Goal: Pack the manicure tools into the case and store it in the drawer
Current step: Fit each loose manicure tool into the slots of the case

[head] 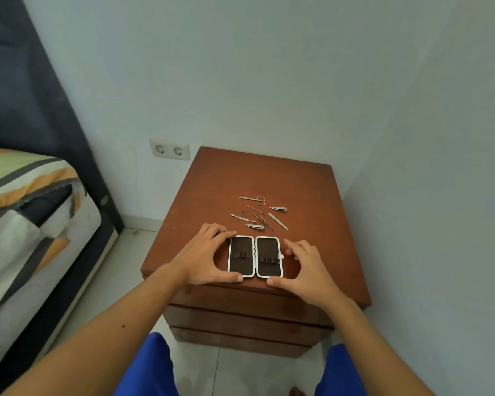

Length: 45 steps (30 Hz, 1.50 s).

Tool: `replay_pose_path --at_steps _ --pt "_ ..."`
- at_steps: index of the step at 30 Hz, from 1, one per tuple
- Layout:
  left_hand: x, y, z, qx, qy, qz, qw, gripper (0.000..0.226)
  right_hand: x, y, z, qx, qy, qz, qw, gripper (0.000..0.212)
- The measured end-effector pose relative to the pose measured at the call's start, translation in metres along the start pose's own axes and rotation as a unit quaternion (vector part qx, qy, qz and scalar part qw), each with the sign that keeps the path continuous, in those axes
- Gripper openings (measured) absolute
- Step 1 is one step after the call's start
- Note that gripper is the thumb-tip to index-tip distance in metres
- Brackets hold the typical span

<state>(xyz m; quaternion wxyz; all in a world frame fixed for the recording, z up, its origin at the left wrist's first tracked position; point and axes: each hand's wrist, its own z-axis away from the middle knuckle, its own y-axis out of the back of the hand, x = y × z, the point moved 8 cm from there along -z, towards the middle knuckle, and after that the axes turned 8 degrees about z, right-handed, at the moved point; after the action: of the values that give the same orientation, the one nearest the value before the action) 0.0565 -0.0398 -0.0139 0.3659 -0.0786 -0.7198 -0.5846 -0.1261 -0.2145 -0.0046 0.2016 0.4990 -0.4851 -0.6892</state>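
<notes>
A manicure case (pixel 255 256) lies wide open and flat near the front edge of a brown wooden nightstand (pixel 306 195). Both dark halves show empty elastic loops. My left hand (pixel 203 257) cups the case's left half, thumb at its front corner and fingers at its back corner. My right hand (pixel 303 267) frames the right half, thumb at the front corner, fingers spread just beside the clasp. Behind the case lie several metal tools: scissors (pixel 253 199), a small nail clipper (pixel 278 208), a larger clipper (pixel 255 226), tweezers (pixel 263 220), a nail file (pixel 277 221) and a cuticle pusher (pixel 242 217).
The nightstand has stacked drawer fronts (pixel 240 318), all shut, below its top. It stands in a wall corner, with a double wall socket (pixel 169 150) to its left. A bed with a patterned cover (pixel 26 218) is at the left. My knees in blue shorts are at the bottom.
</notes>
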Motion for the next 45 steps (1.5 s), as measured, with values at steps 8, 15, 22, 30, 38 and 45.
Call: replay_pose_path --at_steps 8,15,22,30,38,45 --pt "-0.014 0.004 -0.006 0.002 0.024 0.028 0.999 0.113 -0.006 0.001 -0.029 -0.029 0.052 0.022 0.998 0.113" --pt "-0.016 0.001 -0.008 0.007 0.015 -0.004 1.0 0.112 -0.001 0.012 -0.035 0.028 0.042 -0.035 0.998 0.073" --pt "-0.011 0.002 -0.008 0.013 0.014 -0.005 1.0 0.11 -0.041 0.025 -0.089 0.077 0.063 0.022 0.995 0.018" --pt "-0.011 0.003 -0.006 0.02 0.008 -0.009 1.0 0.11 -0.055 0.007 -0.119 0.005 0.041 0.132 0.99 0.017" --pt "-0.01 0.003 -0.007 0.018 0.008 -0.016 1.0 0.111 -0.051 0.015 -0.111 0.032 0.054 0.036 0.997 0.007" --pt "-0.012 0.002 -0.007 0.014 0.014 -0.018 1.0 0.111 -0.041 0.027 -0.099 -0.018 0.044 -0.033 0.998 0.018"
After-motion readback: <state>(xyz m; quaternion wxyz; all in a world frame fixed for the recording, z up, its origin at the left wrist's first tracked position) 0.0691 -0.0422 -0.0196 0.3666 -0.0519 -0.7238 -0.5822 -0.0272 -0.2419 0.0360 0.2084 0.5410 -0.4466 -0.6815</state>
